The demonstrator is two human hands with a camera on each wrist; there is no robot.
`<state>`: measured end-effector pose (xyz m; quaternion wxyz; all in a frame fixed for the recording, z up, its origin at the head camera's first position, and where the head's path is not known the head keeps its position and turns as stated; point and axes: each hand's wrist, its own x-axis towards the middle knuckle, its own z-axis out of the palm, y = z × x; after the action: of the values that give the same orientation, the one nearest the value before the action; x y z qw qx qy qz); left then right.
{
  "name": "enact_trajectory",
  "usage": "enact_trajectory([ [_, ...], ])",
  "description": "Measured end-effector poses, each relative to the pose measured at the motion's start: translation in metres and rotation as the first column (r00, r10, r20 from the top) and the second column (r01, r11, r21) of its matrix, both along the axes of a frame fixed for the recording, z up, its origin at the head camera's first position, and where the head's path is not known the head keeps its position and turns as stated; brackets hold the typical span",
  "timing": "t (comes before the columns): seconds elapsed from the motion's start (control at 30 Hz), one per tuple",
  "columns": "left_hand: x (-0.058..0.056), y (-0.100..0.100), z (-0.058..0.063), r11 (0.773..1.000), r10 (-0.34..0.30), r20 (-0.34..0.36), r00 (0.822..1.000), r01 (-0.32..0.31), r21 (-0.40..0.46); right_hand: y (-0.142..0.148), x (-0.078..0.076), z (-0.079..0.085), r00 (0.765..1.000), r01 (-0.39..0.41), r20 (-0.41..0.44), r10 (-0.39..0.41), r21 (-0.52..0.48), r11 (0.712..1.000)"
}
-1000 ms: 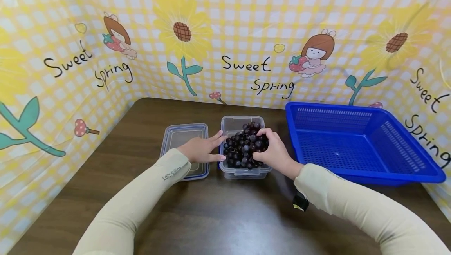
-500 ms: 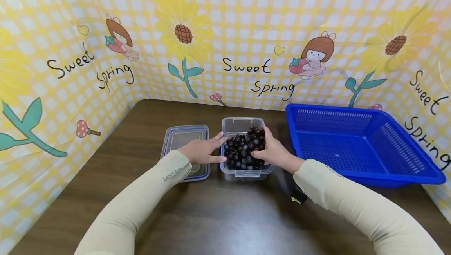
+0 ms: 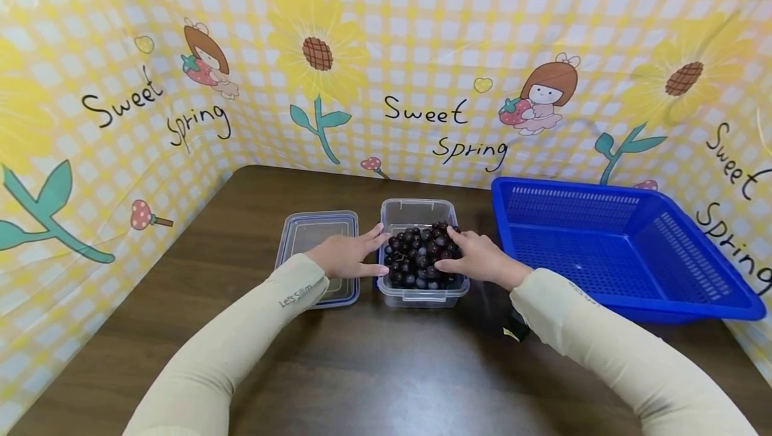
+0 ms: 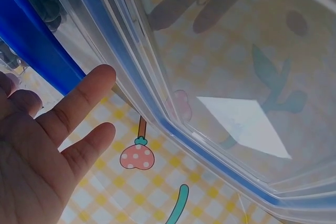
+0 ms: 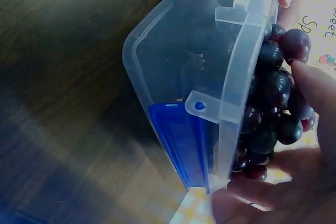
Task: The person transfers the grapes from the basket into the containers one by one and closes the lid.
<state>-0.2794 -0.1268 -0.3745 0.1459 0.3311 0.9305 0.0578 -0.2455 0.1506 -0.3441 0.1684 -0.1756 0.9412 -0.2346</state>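
A heap of dark purple grapes [image 3: 416, 255] fills most of a clear plastic box [image 3: 417, 205] and rises above its rim. My right hand [image 3: 482, 258] cups the right side of the grapes, thumb toward the front and fingers farther back. In the right wrist view, the thumb presses a grape [image 5: 295, 44] near the top while the curled fingers reach round the bunch by the rim. My left hand [image 3: 344, 255] lies with spread, straight fingers, thumb and fingertips right at the box's left rim. Under that hand is a clear lid [image 3: 301, 238] with a blue seal, partly covered.
A blue perforated basket [image 3: 579, 248] stands on the right of the wooden table [image 3: 386, 369]. Blue latches, one of them a side latch [image 5: 178, 140], hang from the box. A yellow checked cloth [image 3: 416, 54] walls the back and sides.
The right hand has lowered the raised grapes at the box's right side into the heap, and its fingers now spread flatter over them. The left hand stays at the rim.
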Motion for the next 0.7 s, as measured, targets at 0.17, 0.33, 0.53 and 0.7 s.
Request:
enact_trajectory([
  [0.17,0.0009,0.0002,0.0007,1.0,0.007,-0.007,1.0,-0.008,-0.008,-0.001,0.0008,-0.0044,0.995,-0.052,0.093,0.046,0.063,0.997],
  [0.33,0.0009,-0.0008,-0.0011,1.0,0.007,-0.015,1.0,-0.007,-0.009,-0.0064,-0.0002,-0.0067,0.997,-0.058,0.058,0.052,0.112,0.992],
  [0.53,0.0012,-0.0013,-0.0019,1.0,0.003,-0.017,1.0,-0.003,0.0,-0.0075,-0.0023,-0.0055,0.995,-0.056,0.088,0.048,0.098,0.994],
  [0.7,-0.0001,-0.0005,-0.0026,1.0,0.005,-0.017,1.0,-0.005,0.0,-0.0055,-0.0044,-0.0038,0.991,-0.074,0.119,0.061,0.114,0.991],
])
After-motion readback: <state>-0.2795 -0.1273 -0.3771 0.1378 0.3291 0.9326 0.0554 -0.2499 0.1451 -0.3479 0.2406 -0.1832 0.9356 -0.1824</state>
